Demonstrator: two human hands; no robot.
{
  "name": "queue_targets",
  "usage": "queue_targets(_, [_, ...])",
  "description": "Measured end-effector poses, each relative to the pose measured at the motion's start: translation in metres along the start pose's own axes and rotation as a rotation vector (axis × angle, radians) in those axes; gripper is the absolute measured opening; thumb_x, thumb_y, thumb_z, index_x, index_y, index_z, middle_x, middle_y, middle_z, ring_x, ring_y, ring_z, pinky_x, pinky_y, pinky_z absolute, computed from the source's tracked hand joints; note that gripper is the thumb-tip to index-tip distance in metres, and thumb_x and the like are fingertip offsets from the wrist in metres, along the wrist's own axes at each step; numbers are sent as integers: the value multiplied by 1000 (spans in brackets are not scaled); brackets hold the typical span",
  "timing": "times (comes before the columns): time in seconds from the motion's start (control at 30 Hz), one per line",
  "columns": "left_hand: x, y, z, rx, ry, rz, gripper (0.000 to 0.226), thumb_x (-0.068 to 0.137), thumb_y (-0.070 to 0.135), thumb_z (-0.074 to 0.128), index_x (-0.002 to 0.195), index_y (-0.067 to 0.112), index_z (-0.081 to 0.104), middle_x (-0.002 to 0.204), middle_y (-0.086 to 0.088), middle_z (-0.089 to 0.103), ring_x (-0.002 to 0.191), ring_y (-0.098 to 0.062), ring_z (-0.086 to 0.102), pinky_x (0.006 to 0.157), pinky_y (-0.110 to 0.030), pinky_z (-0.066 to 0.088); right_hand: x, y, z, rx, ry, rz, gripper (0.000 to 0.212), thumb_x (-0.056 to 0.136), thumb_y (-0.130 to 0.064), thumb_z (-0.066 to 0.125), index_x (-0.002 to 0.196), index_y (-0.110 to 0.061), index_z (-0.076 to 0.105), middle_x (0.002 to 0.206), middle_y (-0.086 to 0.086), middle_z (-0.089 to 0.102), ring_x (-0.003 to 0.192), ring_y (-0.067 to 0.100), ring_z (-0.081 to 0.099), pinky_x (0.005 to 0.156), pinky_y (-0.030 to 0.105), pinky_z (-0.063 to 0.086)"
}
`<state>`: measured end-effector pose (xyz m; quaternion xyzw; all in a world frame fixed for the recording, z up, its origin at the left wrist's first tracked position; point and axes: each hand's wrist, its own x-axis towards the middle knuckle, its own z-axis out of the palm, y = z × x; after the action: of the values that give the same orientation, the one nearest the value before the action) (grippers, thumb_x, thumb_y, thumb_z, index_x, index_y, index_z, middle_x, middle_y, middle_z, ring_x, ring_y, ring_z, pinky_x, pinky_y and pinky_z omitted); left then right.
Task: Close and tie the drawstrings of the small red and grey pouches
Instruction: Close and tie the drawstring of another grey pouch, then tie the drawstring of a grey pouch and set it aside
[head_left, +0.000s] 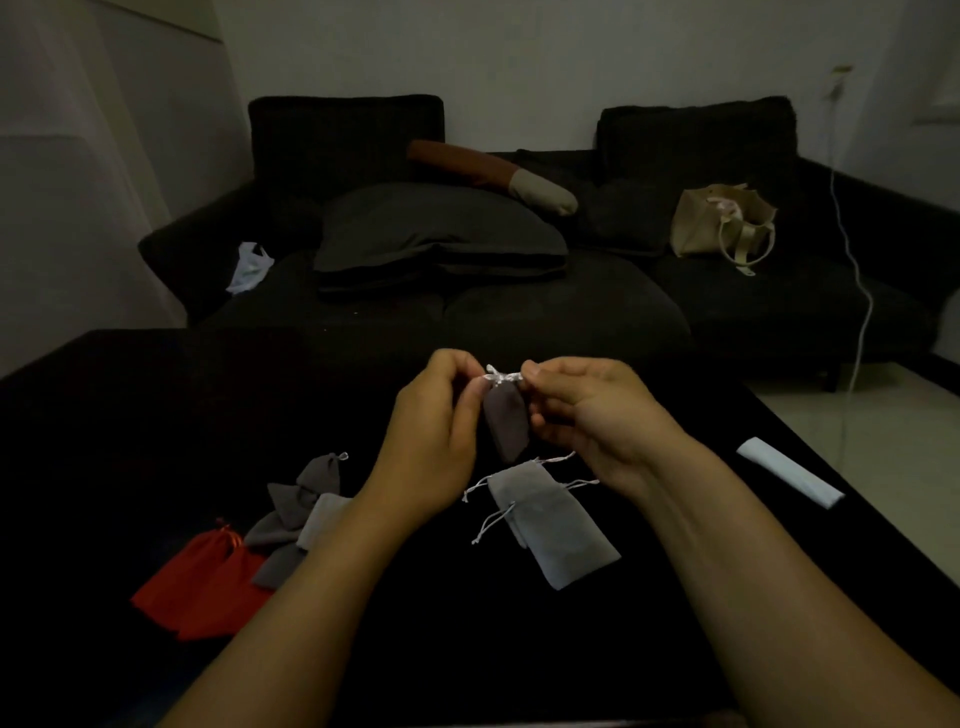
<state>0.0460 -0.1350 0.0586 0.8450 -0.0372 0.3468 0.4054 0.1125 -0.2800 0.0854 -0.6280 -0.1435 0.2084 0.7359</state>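
The room is dim and underexposed; the black low table (156, 415) swallows nearly all detail. Faint light falls on the pale walls toward 12 and 10 o'clock. Edges bow from wide-angle distortion; everything looks soft, slightly blurred.

held pouch (506, 428): its side edges are covered by the left hand (434, 441) and right hand (597, 415)
drawstring (501, 376): between the fingertips; too small and blurred to tell whether it is knotted
grey pouches (296, 514): left of the left hand; its wrist hides their right edge
red pouches (200, 587): overlapping, count unclear
forearms: cut off by bottom edge
table (156, 415): too dark, edges lost
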Motion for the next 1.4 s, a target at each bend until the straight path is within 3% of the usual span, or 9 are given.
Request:
queue_targets(0.27, [0,-1,8,-160,46,-156,10,100,10,51,94,18,56,79,7,64,66,7,60,59,-11,46,3,7,3,-135,126,-123,23,95,-14,63,76,-6,70,80,15,64,66,13,59,53,18,48])
queue_targets(0.47, [0,-1,13,-633,-89,-577,24,99,28,54,120,16,54,100,-1,70,81,-11,73,61,-22,55,10,21,1,-76,132,-19,21,95,-19,65,80,-8,73,76,6,70,66,10,62,56,21,52])
queue_targets(0.63, [2,-25,3,-249,-58,-550,43,86,6,71,123,20,51,102,-7,72,86,-13,72,74,-29,59,23,35,4,-106,22,49,23,96,-29,63,88,-11,74,75,1,67,69,10,62,62,21,53])
queue_targets(0.73, [4,-50,-20,120,-83,-603,42,84,11,72,121,15,53,105,-11,69,96,-25,67,87,-39,55,33,51,-10,-627,-45,-51,14,90,-21,72,102,-14,74,94,1,70,90,15,66,73,23,51])
queue_targets(0.87, [-4,-77,-48,504,-424,-840,40,83,24,73,113,8,54,105,-10,60,98,-26,62,80,-34,51,45,80,-32,-1286,-161,40,45,83,-19,75,127,-21,64,126,3,62,116,21,60,90,25,47])
queue_targets(1.07, [-5,-80,-55,777,-528,-911,67,77,31,78,128,6,42,127,-19,53,118,-38,53,99,-47,46,54,99,-40,-1406,-104,35,20,85,-19,71,104,-25,70,114,4,66,102,22,64,85,33,54])
queue_targets(1.13, [-5,-74,-50,849,-440,-765,70,80,38,76,132,7,41,135,-20,45,125,-40,44,103,-49,42,53,91,-38,-1412,-114,35,9,85,-21,71,93,-25,72,103,2,68,92,20,66,79,35,57])
queue_targets(1.23, [-3,-58,-31,610,-278,-474,71,83,53,68,138,15,45,138,-10,46,128,-31,44,105,-44,43,48,57,-33,-1391,-186,-39,5,84,-20,72,83,-25,72,87,-4,68,83,14,66,70,27,54])
queue_targets(1.4, [1,-23,-10,-268,-598,-566,31,92,37,62,118,20,63,101,-2,72,87,-14,70,67,-28,58,25,3,-17,-964,-243,-223,6,87,-14,71,89,-19,68,86,3,72,80,15,69,71,32,57])
